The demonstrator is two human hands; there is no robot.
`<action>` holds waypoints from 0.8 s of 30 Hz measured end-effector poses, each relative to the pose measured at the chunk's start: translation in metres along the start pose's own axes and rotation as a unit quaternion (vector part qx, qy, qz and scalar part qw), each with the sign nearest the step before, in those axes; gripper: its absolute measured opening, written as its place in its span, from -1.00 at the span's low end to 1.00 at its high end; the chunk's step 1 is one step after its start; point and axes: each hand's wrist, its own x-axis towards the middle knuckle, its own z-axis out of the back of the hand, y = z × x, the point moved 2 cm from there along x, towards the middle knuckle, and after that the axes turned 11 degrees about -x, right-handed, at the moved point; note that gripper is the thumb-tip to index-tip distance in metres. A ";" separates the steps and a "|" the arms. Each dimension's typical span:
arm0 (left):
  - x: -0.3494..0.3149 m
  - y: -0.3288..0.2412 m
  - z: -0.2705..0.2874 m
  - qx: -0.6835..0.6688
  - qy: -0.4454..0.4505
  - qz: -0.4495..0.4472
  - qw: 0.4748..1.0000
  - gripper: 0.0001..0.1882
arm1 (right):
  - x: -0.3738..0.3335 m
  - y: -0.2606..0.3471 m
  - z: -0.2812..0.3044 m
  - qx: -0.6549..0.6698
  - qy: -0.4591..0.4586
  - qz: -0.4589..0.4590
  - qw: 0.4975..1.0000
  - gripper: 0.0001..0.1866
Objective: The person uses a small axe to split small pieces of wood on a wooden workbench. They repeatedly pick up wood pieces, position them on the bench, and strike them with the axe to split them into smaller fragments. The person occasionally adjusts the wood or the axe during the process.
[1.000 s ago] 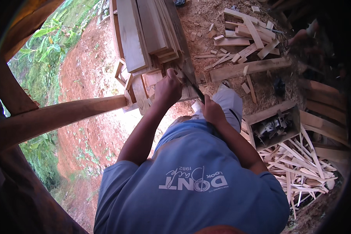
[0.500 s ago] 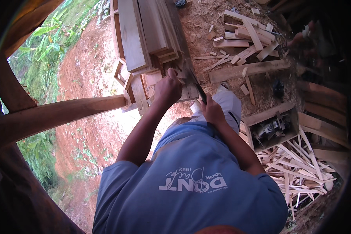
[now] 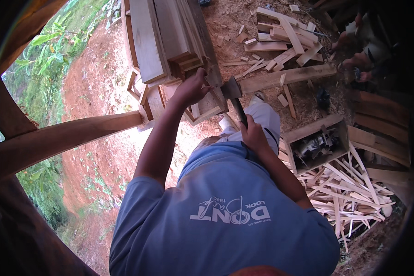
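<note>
My right hand (image 3: 256, 135) is closed round the dark handle of a hatchet (image 3: 231, 88). Its dark, flared head is raised beside the right edge of the wooden bench (image 3: 211, 50). My left hand (image 3: 192, 89) is over the near end of the bench, thumb apart from the curved fingers, and I see nothing held in it. Below that hand lies a small light wooden frame or set of strips (image 3: 207, 115), partly covered by the hand and wrist. Just beyond, stacked planed boards (image 3: 145, 46) run away along the bench.
A thick slanting pole (image 3: 69, 138) crosses at the left. Offcuts (image 3: 290, 41) lie on the ground at the far right, with a long beam (image 3: 285, 79) before them. A wooden box (image 3: 313, 124) holds a metal machine. Thin wood scraps (image 3: 349, 198) are heaped nearby. Another person's hand (image 3: 365, 77) shows at the right.
The hatchet's head has come into sight, lifted past the bench edge. My left thumb has spread away from the fingers, and the hand has shifted slightly left. The whole view has shifted a little.
</note>
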 end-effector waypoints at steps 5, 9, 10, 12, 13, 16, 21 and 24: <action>-0.008 0.017 -0.038 0.133 -0.163 -0.042 0.977 -0.35 | -0.008 -0.003 0.000 -0.040 0.008 -0.010 0.999 -0.63; -0.010 0.023 -0.075 0.119 -0.255 -0.037 0.959 -0.29 | -0.013 0.006 0.008 -0.081 0.006 -0.005 0.997 -0.61; -0.009 0.020 -0.080 0.096 -0.259 -0.027 0.961 -0.27 | -0.014 0.007 0.008 -0.089 0.005 -0.003 0.996 -0.61; -0.007 0.021 -0.089 0.105 -0.284 -0.028 0.953 -0.27 | -0.016 0.008 0.010 -0.107 0.005 0.003 0.994 -0.60; -0.005 0.021 -0.092 0.107 -0.300 -0.033 0.947 -0.27 | -0.017 0.008 0.010 -0.113 0.007 0.006 0.994 -0.59; 0.003 0.023 -0.094 0.098 -0.329 -0.020 0.939 -0.28 | -0.018 0.010 0.011 -0.138 0.007 0.010 0.990 -0.56; 0.012 0.032 -0.102 0.132 -0.326 0.009 0.936 -0.26 | -0.020 0.016 0.016 -0.183 -0.004 0.012 0.983 -0.51; 0.015 0.036 -0.106 0.146 -0.327 0.013 0.934 -0.26 | -0.016 0.005 0.009 -0.215 0.025 0.011 0.976 -0.50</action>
